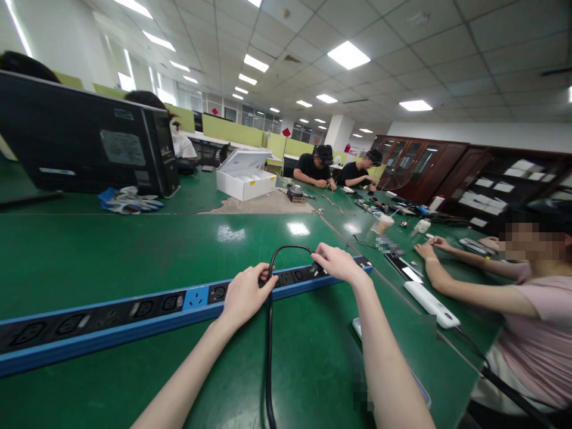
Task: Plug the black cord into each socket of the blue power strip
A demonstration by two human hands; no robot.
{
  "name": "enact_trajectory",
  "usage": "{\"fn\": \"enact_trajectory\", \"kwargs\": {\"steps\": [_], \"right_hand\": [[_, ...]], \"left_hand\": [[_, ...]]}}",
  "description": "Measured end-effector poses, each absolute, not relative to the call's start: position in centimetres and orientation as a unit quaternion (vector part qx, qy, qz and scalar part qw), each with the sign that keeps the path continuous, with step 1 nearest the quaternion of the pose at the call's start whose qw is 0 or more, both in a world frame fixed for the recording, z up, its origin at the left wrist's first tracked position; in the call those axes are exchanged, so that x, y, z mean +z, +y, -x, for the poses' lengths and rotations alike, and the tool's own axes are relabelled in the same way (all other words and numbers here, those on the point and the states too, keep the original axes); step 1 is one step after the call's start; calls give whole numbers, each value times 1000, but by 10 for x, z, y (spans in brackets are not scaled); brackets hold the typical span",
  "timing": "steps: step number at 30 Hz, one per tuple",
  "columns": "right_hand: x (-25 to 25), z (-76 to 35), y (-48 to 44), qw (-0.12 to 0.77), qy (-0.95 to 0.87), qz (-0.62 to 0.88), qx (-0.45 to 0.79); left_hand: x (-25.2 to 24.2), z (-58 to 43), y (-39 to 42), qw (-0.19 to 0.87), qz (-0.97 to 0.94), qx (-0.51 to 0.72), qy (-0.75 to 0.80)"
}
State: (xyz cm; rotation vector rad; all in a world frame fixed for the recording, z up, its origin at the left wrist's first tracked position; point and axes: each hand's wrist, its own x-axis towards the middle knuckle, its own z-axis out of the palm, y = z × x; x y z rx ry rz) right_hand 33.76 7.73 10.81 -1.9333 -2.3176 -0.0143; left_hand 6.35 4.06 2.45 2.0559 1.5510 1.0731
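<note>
A long blue power strip (pixel 196 298) with black sockets lies slantwise across the green table. My right hand (pixel 333 262) grips the black plug (pixel 316 269) at a socket near the strip's right end. Whether the plug sits fully in the socket I cannot tell. From the plug a black power cord (pixel 270 333) arches up and to the left, then runs down toward me. My left hand (pixel 250 292) is on the strip left of the plug, thumb and fingers curled at its edge, touching the cord. The cord passes by the left fingertips, partly hiding them.
Behind the strip stand a black computer case (pixel 84 137), blue-white gloves (pixel 129 199) and an open white box (pixel 245 176). A phone-like object (pixel 420 387) lies under my right forearm. At right, a co-worker sits by a white power strip (pixel 431 304). Two more people work farther back.
</note>
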Motion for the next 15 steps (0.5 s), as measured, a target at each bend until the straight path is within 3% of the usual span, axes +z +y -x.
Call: {"fn": "enact_trajectory", "kwargs": {"steps": [7,12,15], "right_hand": [[101,-340,82,55,-750,659,30],[96,-354,82,118,-752,627,166],[94,-363,82,141,-725,612,284]], "left_hand": [[35,-80,33,294,-700,408,507],[54,-92,19,422,-726,374,394],[66,-96,9,412,-756,337,381]]}}
